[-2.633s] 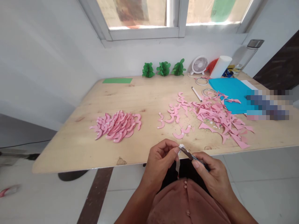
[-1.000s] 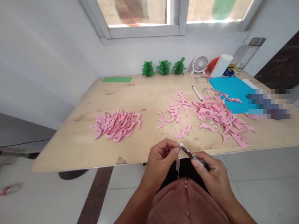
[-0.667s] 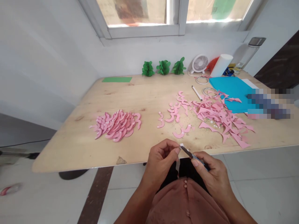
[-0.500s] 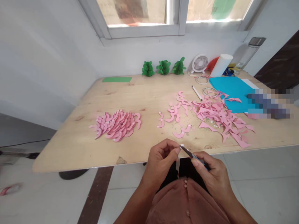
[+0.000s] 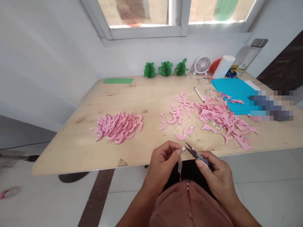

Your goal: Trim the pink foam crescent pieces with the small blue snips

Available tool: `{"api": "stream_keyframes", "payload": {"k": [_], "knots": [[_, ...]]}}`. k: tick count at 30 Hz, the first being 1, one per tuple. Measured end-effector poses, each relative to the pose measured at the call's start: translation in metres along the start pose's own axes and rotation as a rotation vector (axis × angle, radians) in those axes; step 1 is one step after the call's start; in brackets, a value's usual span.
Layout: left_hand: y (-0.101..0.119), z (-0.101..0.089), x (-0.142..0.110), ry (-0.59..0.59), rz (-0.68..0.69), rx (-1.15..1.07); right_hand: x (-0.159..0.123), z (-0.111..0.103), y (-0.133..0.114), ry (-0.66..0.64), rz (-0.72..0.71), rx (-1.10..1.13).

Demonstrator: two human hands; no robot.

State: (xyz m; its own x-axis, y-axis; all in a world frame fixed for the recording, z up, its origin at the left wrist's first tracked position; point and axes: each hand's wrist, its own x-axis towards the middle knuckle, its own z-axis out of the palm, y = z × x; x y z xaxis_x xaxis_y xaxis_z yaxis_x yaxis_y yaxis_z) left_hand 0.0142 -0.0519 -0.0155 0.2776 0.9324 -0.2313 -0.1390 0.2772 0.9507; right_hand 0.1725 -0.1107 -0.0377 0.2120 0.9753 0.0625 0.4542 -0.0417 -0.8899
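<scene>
Between the thumb and forefinger of my left hand [image 5: 165, 159] is pinched a narrow strip of white tape [image 5: 180, 167], its short white end sticking out to the right and its tail hanging below. My right hand [image 5: 214, 167] grips small scissors [image 5: 193, 152] with dark blades, slightly parted and pointing at the tape's end. A small white bit shows by the blades. Beyond my hands lie loose curved pink paper pieces [image 5: 181, 135], some with white patches. To the left is a thick pile of overlapping pink curved pieces [image 5: 121, 126].
Pink paper scraps [image 5: 222, 116] spread over the wooden table [image 5: 78, 138] at right, near a white pen [image 5: 199, 94], tape rolls [image 5: 212, 93] and blue sheets [image 5: 236, 94]. Green paper shapes [image 5: 149, 70], a small fan [image 5: 202, 64] and a glass bottle [image 5: 252, 56] stand along the wall.
The scissors' blades have parted, and my right hand has drawn slightly right. The tape's end is now tilted beside the blades. My left hand keeps its pinch in nearly the same place.
</scene>
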Motion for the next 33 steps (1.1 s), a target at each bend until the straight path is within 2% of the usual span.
{"api": "stream_keyframes", "payload": {"k": [11, 16, 33], "knots": [[-0.001, 0.007, -0.002, -0.009, -0.015, -0.046, 0.007, 0.006, -0.007, 0.013, 0.044, 0.094], [-0.002, 0.009, -0.004, -0.050, -0.007, -0.055, 0.012, 0.011, -0.014, -0.001, 0.102, 0.093], [-0.003, 0.008, -0.007, -0.061, 0.002, 0.101, 0.015, 0.015, -0.018, -0.002, 0.104, 0.103]]}}
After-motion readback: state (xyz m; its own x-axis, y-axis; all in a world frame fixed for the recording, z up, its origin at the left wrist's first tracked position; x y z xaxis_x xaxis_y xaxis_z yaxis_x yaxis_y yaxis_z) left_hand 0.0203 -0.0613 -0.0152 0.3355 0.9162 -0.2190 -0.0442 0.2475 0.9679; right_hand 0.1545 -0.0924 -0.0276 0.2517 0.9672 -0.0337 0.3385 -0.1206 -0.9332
